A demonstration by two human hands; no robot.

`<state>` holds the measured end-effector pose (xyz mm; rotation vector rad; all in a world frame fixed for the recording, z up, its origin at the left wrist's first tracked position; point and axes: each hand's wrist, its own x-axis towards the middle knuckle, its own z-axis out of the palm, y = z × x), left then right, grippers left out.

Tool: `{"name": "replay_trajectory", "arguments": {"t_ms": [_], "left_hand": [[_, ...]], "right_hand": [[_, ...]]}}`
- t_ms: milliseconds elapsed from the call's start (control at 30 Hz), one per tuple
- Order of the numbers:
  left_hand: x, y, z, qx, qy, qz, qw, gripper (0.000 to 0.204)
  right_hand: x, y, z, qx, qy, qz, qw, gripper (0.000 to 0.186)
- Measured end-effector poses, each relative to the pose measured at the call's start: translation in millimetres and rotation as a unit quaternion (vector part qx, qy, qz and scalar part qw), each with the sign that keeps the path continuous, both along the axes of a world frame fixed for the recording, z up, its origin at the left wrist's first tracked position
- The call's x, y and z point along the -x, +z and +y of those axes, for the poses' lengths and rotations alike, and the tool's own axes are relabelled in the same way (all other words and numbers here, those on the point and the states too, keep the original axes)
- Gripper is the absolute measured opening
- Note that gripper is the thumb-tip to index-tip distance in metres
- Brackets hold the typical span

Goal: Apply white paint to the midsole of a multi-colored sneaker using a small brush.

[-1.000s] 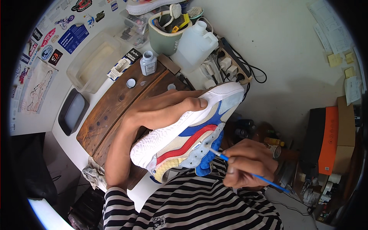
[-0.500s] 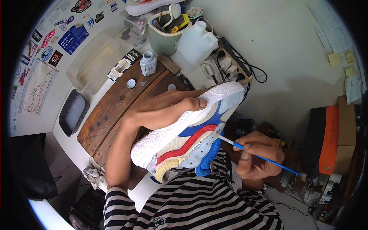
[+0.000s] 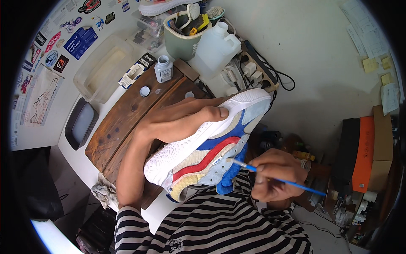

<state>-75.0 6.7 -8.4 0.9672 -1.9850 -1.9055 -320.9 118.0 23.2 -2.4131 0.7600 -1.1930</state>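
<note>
My left hand (image 3: 186, 120) is wrapped round the white sole of a sneaker (image 3: 218, 146), thumb on the sole's side wall and the other fingers hidden beneath. The shoe lies tilted on its side, its upper turned toward my right; it has a red stripe and panels of blue, beige and pale grey suede. In my right hand (image 3: 279, 175) a thin blue-handled paintbrush (image 3: 292, 183) is pinched between thumb and fingers. Its pale bristle tip meets the grey lace panel, close to the eyelets and a small label; whether it presses there I cannot tell.
On the wooden board (image 3: 122, 127) stand an uncapped small bottle (image 3: 163, 70) and its cap (image 3: 144, 91). Behind are a jug (image 3: 215, 48), a bucket of brushes (image 3: 179, 44) and a power strip (image 3: 258, 67). Left lie a clear tub (image 3: 103, 70) and a dark tray (image 3: 81, 123).
My right hand and the paintbrush have moved left and slightly down, the tip sliding along the grey panel toward the label. The left hand and sneaker stay nearly still.
</note>
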Motion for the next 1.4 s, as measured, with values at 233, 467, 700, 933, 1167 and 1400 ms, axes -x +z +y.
{"name": "replay_trajectory", "arguments": {"t_ms": [233,467,700,933,1167,1400], "left_hand": [[1,-5,-1,0.014,-0.001,0.006,1.0,0.071],[-12,13,3,0.008,0.01,0.0,1.0,0.073],[-46,22,23,0.015,0.225,0.183,0.957,0.081],[-170,5,26,0.047,0.48,0.398,0.78,0.098],[-187,11,33,0.065,0.578,0.402,0.707,0.084],[-214,0,29,0.1,0.655,0.35,0.663,0.076]], "right_hand": [[-10,-2,-3,0.028,0.007,-0.038,0.999,0.026],[24,-6,2,0.035,-0.1,-0.211,0.972,0.026],[37,-17,-10,-0.118,-0.304,-0.491,0.808,0.016],[-12,-54,-33,-0.235,-0.096,-0.298,0.92,0.015],[-91,-88,-86,-0.241,-0.056,-0.194,0.949,0.017],[-145,-122,-128,-0.2,-0.066,-0.11,0.971,0.017]]}}
